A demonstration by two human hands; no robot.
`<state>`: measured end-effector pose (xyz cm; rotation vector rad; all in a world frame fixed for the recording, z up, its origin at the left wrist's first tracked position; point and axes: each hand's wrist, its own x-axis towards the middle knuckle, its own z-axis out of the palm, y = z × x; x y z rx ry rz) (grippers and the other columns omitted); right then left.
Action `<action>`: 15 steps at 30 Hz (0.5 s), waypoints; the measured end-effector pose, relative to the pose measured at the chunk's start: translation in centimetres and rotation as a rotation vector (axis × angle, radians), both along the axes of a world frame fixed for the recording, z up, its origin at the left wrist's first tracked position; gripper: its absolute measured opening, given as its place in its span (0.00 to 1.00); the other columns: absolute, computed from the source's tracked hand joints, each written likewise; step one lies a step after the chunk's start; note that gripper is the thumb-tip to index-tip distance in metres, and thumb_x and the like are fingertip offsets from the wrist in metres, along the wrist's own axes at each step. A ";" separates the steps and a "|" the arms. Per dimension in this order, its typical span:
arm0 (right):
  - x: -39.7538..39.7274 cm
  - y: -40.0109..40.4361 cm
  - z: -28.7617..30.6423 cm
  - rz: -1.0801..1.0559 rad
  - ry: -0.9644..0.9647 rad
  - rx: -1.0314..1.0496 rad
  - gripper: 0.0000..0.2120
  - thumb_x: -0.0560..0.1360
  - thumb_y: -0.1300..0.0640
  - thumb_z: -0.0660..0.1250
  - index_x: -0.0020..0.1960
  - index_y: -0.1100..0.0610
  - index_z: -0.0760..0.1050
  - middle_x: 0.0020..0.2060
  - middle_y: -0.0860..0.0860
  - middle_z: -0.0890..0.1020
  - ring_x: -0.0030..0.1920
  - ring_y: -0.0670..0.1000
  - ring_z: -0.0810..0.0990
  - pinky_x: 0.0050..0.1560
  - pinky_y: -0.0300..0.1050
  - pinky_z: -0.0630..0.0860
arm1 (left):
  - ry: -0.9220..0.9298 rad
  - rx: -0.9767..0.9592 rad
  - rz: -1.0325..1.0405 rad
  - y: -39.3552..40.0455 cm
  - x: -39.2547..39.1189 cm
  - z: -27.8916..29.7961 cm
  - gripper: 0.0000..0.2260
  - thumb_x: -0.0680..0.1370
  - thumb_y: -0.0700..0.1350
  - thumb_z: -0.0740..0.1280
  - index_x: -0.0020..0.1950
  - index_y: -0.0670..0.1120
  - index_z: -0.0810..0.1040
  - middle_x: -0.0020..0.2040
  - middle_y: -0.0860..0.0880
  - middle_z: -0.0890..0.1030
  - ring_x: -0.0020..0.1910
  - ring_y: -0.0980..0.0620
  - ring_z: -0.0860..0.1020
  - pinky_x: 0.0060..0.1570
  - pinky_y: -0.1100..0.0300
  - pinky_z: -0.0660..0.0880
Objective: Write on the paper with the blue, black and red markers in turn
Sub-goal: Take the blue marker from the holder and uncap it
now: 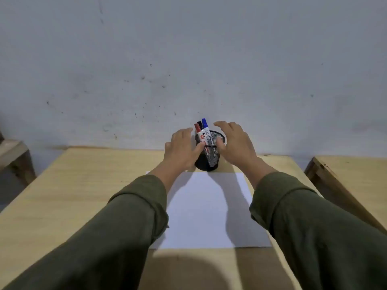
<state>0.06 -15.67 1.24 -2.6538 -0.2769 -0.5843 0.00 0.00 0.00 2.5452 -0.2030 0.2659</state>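
Observation:
A black mesh pen holder stands on the wooden table just beyond a blank white sheet of paper. Three capped markers stand in it: red on the left, black in the middle, blue on the right. My left hand is against the holder's left side with the thumb touching its rim. My right hand hovers at the holder's right side, fingers spread, thumb at the rim. Neither hand holds a marker.
The light wooden table stands against a scuffed grey wall. A second wooden table stands close on the right, and a piece of wooden furniture on the left. Green sleeves cover both forearms.

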 end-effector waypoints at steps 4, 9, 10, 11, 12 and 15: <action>2.2 0.2 0.4 0.006 0.006 -0.043 0.23 0.76 0.60 0.58 0.71 0.51 0.65 0.58 0.57 0.75 0.59 0.58 0.71 0.58 0.54 0.68 | 0.006 0.050 -0.030 -0.1 0.8 -0.5 0.26 0.79 0.56 0.57 0.74 0.46 0.59 0.74 0.46 0.64 0.74 0.47 0.59 0.68 0.46 0.59; 5.1 0.4 -0.3 0.043 0.021 -0.105 0.24 0.77 0.59 0.56 0.72 0.48 0.63 0.57 0.57 0.75 0.58 0.58 0.72 0.55 0.53 0.69 | -0.004 0.049 -0.088 0.2 2.4 -2.0 0.26 0.79 0.57 0.55 0.76 0.50 0.57 0.73 0.48 0.66 0.74 0.48 0.61 0.67 0.46 0.60; 5.5 0.4 -0.5 0.048 0.022 -0.098 0.24 0.77 0.59 0.56 0.72 0.48 0.63 0.57 0.57 0.75 0.57 0.58 0.72 0.54 0.53 0.69 | -0.011 0.035 -0.098 0.3 2.6 -2.4 0.26 0.79 0.58 0.55 0.75 0.51 0.58 0.73 0.48 0.67 0.73 0.48 0.61 0.66 0.46 0.61; 5.8 0.4 -0.8 0.057 0.025 -0.088 0.24 0.77 0.59 0.56 0.72 0.48 0.63 0.56 0.57 0.75 0.57 0.58 0.72 0.53 0.53 0.69 | -0.020 0.018 -0.105 0.4 2.8 -2.7 0.26 0.79 0.58 0.55 0.75 0.51 0.60 0.73 0.49 0.68 0.73 0.49 0.62 0.65 0.46 0.61; 6.0 0.4 -1.0 0.065 0.030 -0.080 0.25 0.77 0.59 0.56 0.72 0.48 0.63 0.56 0.57 0.75 0.56 0.58 0.73 0.53 0.54 0.70 | -0.031 -0.002 -0.109 0.4 2.9 -2.9 0.25 0.78 0.58 0.56 0.74 0.52 0.61 0.72 0.50 0.69 0.73 0.50 0.63 0.65 0.47 0.62; 6.5 0.4 -1.4 0.087 0.049 -0.070 0.24 0.77 0.58 0.56 0.73 0.48 0.62 0.55 0.57 0.75 0.56 0.57 0.73 0.53 0.54 0.71 | -0.046 -0.035 -0.102 0.6 3.3 -3.3 0.25 0.78 0.59 0.57 0.73 0.52 0.64 0.69 0.51 0.71 0.71 0.51 0.65 0.64 0.47 0.64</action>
